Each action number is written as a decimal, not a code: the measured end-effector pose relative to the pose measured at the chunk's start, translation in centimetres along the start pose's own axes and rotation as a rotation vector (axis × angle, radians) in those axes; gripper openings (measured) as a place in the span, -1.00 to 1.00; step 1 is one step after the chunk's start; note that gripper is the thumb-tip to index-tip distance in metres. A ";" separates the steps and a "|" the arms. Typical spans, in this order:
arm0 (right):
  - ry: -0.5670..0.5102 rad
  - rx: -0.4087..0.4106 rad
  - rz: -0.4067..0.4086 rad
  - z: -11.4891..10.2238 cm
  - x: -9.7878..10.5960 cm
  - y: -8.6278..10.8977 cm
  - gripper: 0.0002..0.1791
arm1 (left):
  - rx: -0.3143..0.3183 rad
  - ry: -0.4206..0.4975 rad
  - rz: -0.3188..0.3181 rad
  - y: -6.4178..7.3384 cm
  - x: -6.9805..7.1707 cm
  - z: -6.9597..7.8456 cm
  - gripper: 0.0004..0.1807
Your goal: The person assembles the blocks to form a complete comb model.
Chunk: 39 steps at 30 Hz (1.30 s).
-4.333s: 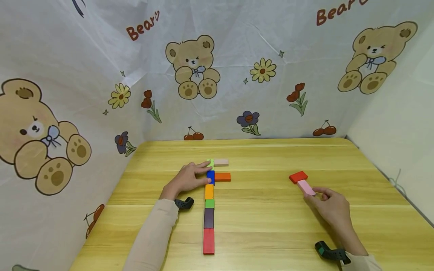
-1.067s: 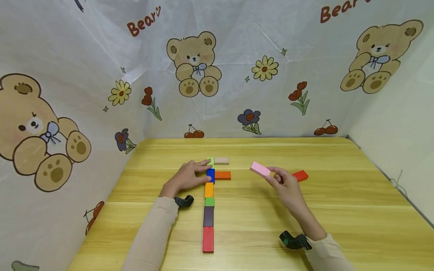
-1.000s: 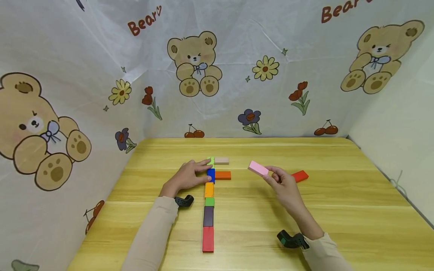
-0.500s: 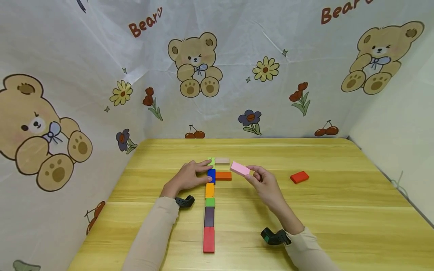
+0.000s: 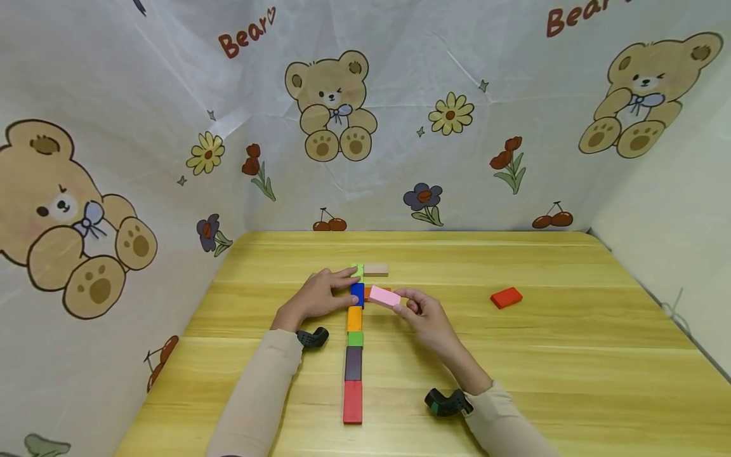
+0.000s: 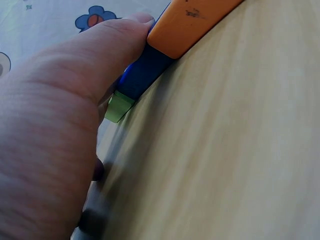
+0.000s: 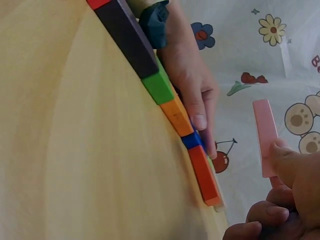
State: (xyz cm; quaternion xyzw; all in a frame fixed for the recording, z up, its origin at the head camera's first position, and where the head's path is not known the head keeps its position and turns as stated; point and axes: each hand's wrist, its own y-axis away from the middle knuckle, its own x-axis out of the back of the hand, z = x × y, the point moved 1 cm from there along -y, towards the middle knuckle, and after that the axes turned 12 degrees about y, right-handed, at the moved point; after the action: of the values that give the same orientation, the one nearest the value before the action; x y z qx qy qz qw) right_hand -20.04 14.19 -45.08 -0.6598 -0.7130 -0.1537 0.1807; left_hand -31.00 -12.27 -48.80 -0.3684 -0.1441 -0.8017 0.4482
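My right hand pinches a pink block between thumb and fingers; in the right wrist view the pink block is held off the table. In the head view it partly covers an orange-red block. My left hand rests at the far end of a line of blocks, thumb on the blue block and fingers, fairly straight, on the lime block. Towards me the line runs on with yellow-orange, green, dark purple and red blocks.
A beige block juts right from the lime one. One red block lies alone on the right of the wooden table. Behind hangs a bear-print cloth; a plain wall stands at the right.
My right hand has lifted the pink block from beside the lone red block and carried it left to the orange-red block. My left hand has stayed on the line.
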 end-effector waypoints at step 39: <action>0.356 0.075 -0.014 1.0 -2.2 0.2 -0.76 | 0.009 -0.031 -0.012 -0.1 0.1 0.1 -0.31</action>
State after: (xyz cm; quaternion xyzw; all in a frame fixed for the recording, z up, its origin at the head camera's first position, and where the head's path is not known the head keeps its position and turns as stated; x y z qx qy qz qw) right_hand -19.75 12.69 -47.05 -0.6099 -0.6795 -0.2426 0.3277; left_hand -31.04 -12.17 -48.65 -0.3780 -0.1570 -0.7979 0.4425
